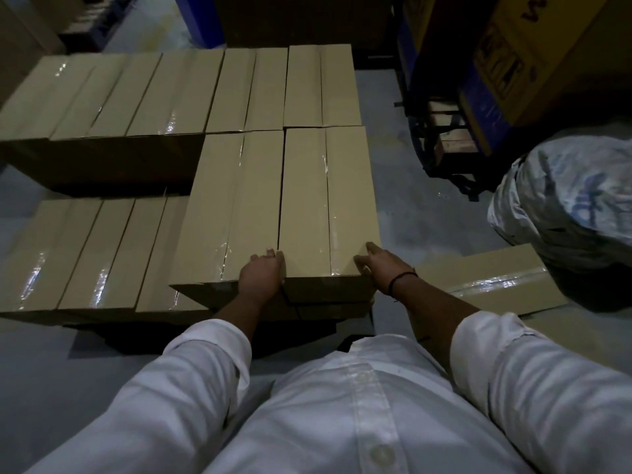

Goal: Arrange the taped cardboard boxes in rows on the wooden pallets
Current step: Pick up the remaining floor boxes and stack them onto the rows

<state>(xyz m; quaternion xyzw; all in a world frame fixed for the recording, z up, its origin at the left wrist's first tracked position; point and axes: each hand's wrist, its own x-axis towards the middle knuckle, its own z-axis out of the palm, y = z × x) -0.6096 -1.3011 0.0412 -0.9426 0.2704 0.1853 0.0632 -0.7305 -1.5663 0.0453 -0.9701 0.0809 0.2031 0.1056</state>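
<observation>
A long taped cardboard box (pixel 328 206) lies on top of the near stack, at its right end. My left hand (pixel 261 275) grips its near-left corner, fingers curled over the top edge. My right hand (pixel 379 265) holds its near-right corner, thumb on top. A second box (pixel 232 206) lies flush beside it on the left. More taped boxes form a far row (pixel 171 94) and a lower near-left row (pixel 85 251). The pallet below is hidden in shadow.
A flat taped box (pixel 496 278) lies on the grey floor to the right. A wrapped plastic bundle (pixel 574 206) sits beyond it. Large printed cartons (pixel 533 53) and a dark rack stand at the back right. Bare floor runs between stack and rack.
</observation>
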